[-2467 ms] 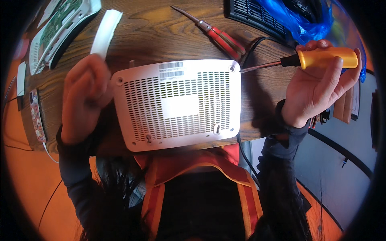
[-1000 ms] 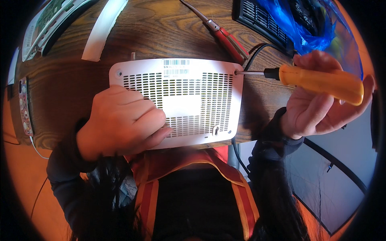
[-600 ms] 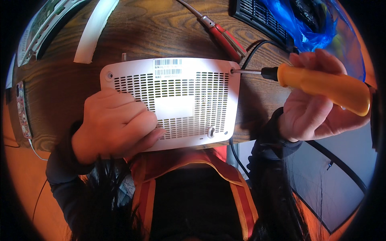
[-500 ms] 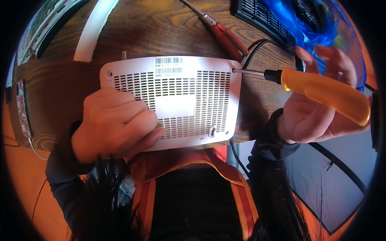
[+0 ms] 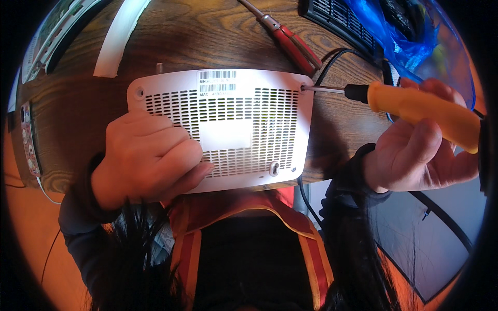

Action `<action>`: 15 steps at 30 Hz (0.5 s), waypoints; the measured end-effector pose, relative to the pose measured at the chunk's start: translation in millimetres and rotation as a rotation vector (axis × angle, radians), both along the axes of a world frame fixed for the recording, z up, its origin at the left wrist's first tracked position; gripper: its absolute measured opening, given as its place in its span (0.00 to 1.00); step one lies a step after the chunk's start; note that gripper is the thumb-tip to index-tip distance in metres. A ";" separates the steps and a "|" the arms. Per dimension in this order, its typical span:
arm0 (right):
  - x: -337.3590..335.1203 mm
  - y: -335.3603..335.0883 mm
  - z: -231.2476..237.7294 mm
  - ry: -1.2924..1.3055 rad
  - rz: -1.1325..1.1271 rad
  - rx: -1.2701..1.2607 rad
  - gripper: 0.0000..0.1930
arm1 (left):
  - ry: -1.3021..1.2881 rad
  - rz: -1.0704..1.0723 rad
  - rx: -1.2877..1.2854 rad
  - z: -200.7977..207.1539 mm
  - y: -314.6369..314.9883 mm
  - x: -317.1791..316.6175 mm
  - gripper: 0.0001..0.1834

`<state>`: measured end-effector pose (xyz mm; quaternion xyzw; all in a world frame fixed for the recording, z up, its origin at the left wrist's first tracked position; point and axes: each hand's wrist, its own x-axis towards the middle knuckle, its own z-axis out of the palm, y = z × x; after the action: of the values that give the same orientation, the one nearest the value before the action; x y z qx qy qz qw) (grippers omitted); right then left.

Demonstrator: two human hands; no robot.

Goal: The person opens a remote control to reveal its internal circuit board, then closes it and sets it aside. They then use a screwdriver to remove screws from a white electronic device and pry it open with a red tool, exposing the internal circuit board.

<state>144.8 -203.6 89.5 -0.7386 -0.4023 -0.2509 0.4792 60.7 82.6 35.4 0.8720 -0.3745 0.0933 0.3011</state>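
A white router [image 5: 280, 124] with a slotted back and paper labels lies at the near edge of the wooden table. My left hand [image 5: 150, 155] is closed on its lower left part, fingers curled over the slots. In my right hand [image 5: 410, 150] is a screwdriver [image 5: 425, 114] with a yellow handle and a black collar. Its shaft runs leftward, and the tip sits in the hole at the router's upper right corner. My thumb presses the handle from below; the other fingers are partly behind it.
Beyond the router lies a red-handled tool [image 5: 293, 46] on the table [image 5: 197, 31]. A blue plastic bag [image 5: 410, 46] and a black slotted panel [image 5: 342, 23] are at the far right. A white strip [image 5: 119, 39] and a power strip [image 5: 29, 140] are on the left. A black cable [image 5: 332, 59] curves behind the screwdriver.
My right hand's fingers have closed in around the screwdriver handle, the thumb now against it. The handle has shifted slightly right and turned closer to level. My left hand stays on the router.
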 end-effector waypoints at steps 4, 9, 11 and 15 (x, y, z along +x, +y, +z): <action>2.5 8.5 -7.4 0.072 0.182 0.139 0.23 | 0.006 0.002 -0.007 -1.4 1.0 1.5 0.11; 8.8 7.6 -0.4 0.048 0.243 0.025 0.23 | -0.013 0.013 -0.004 -2.0 0.8 0.8 0.11; 8.2 5.0 -1.9 0.030 0.144 0.018 0.23 | -0.008 0.014 -0.005 -1.9 0.6 1.0 0.11; 6.2 3.5 -7.6 0.091 0.121 0.167 0.23 | 0.000 0.015 0.003 0.0 -0.2 0.4 0.11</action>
<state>151.0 -200.1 81.9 -0.6809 -0.4017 -0.2205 0.5713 61.1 82.4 35.4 0.8752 -0.3683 0.0951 0.2988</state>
